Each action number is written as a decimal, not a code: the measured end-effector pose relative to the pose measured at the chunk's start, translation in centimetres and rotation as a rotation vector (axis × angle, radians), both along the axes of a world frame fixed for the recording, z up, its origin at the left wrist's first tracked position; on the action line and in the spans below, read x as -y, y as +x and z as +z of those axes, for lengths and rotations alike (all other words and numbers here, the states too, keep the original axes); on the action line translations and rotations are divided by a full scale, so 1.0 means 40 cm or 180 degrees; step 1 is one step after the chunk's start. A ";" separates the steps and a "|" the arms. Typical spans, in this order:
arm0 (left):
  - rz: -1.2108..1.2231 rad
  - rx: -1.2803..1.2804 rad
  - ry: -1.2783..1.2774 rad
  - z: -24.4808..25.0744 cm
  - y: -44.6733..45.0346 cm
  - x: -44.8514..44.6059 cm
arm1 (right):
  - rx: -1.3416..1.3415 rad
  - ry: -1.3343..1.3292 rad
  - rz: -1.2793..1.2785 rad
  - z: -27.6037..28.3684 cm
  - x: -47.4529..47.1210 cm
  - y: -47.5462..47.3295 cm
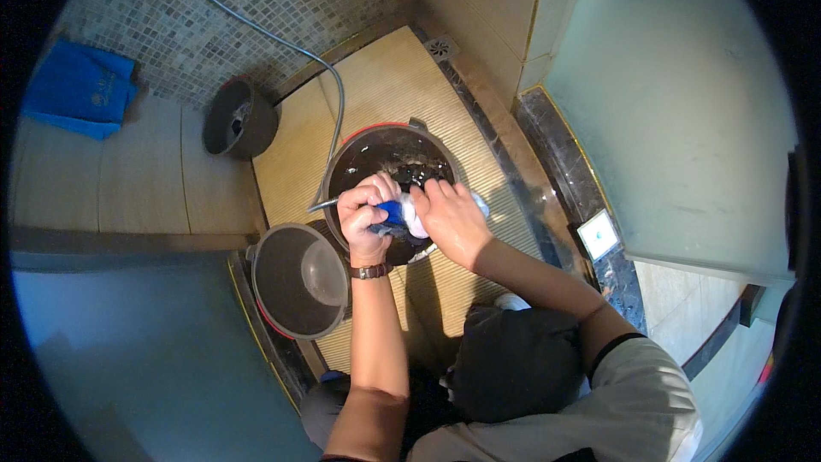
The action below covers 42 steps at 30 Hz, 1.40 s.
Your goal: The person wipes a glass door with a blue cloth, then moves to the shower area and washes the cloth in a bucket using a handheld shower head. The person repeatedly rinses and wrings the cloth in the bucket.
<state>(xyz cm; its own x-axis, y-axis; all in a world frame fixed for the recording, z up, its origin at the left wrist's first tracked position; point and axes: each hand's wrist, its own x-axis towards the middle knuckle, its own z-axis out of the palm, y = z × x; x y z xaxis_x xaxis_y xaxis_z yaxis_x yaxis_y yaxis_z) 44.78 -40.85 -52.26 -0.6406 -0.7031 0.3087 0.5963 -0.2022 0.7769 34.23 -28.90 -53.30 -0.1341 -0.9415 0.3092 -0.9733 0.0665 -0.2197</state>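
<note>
My left hand (pixel 367 212), with a brown band at the wrist, grips the dark blue end of a wet blue-and-white cloth item (pixel 415 218), possibly a sock. My right hand (pixel 452 218) is closed over its white part, and a pale bit of fabric shows beyond that hand. Both hands are above a large dark plastic tub (pixel 333 173) with a red edge. Dark water with a few bright glints lies in the tub, along with dark fabric that is hard to make out. My palms are hidden.
A grey bucket (pixel 282 295) stands left of the tub. Farther back, another bucket (pixel 262 128) holds fabric. A metal shower hose (pixel 288 43) runs from the mosaic wall to the tub's rim. Blue folded fabric (pixel 83 90) lies left, a floor drain (pixel 441 48) behind, a glass panel (pixel 673 109) right.
</note>
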 end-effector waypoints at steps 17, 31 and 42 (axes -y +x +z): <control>0.1128 0.2364 0.0517 -0.015 -0.022 -0.008 | 0.3236 0.0587 -0.0149 -0.048 0.020 -0.052; 0.1076 0.0750 0.1257 -0.072 -0.027 -0.041 | 0.0402 0.0480 -0.0699 0.002 0.025 -0.043; 0.0894 0.1171 0.0170 -0.054 -0.015 -0.039 | 0.0771 0.0038 -0.0642 -0.003 0.008 -0.010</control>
<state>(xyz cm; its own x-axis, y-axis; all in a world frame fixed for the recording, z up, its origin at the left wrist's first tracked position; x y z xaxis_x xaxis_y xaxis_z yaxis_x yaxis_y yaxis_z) 44.19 -39.28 -54.44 -0.4832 -0.8738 0.0551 0.3204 -0.1179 0.9399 33.82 -29.24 -53.40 -0.3868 -0.8919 0.2344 -0.8597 0.2568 -0.4416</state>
